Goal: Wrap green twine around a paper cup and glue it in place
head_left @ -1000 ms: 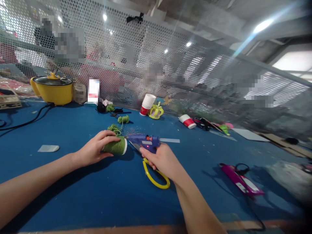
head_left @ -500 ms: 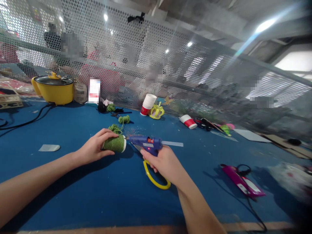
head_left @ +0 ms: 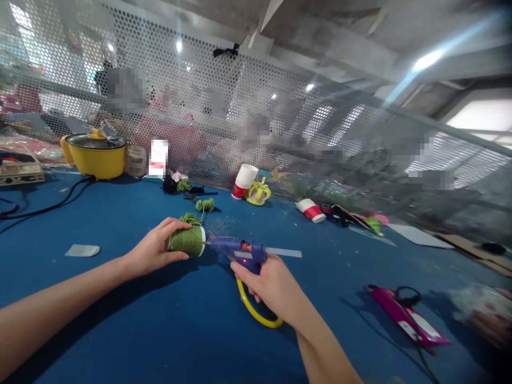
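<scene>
My left hand (head_left: 162, 246) is wrapped round a paper cup covered in green yarn (head_left: 187, 241), which lies on its side with its white rim facing right. Loose green yarn (head_left: 191, 218) trails behind the cup toward a small green yarn bundle (head_left: 205, 205). In my right hand (head_left: 269, 282) is a blue hot glue gun (head_left: 240, 252) with a red light lit and a clear glue stick out of its back. Its nozzle tip is at the cup's white rim; whether it touches, I cannot tell. Yellow-handled scissors (head_left: 256, 312) lie beneath my right hand, partly hidden.
On the blue table (head_left: 168, 325) stand a yellow electric pot (head_left: 98, 160), stacked paper cups (head_left: 244, 181) and a yellow crown-shaped piece (head_left: 258, 193). A tipped cup (head_left: 311, 210) lies farther right. At right is a purple power strip (head_left: 408, 316) with a cord. A perforated metal screen (head_left: 224, 101) rises behind.
The view has tilted up slightly, so things sit lower in the picture. The glue gun's nozzle has shifted down a little along the cup's rim. Both hands keep their holds.
</scene>
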A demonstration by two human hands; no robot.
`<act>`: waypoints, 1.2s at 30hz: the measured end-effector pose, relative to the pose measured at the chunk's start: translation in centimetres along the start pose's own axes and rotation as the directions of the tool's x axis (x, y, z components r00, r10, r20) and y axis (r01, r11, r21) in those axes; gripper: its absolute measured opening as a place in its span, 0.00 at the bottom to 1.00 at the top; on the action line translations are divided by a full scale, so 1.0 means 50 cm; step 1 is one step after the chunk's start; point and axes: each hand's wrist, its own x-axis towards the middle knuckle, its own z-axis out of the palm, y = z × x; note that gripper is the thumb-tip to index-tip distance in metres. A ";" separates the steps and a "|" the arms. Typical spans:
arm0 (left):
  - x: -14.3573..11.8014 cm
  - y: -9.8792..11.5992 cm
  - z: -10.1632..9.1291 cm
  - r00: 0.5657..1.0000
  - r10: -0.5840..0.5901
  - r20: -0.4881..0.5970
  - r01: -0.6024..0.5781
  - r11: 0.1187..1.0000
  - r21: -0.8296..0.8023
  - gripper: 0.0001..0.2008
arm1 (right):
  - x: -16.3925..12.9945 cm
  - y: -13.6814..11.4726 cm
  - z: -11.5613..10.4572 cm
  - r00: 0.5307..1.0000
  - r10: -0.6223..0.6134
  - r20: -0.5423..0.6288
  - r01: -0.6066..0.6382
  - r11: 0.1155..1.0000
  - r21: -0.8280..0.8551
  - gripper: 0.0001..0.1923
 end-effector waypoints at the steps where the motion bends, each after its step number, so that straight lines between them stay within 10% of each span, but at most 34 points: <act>1: 0.000 0.000 0.000 1.000 0.008 0.001 -0.008 1.000 0.001 0.23 | 0.001 0.000 0.000 1.000 0.016 0.007 -0.016 1.000 -0.001 0.07; 36: -0.011 -0.006 0.013 0.963 0.268 0.021 -0.268 0.951 0.155 0.22 | 0.059 0.029 -0.014 0.995 0.095 0.002 -0.091 0.945 0.314 0.09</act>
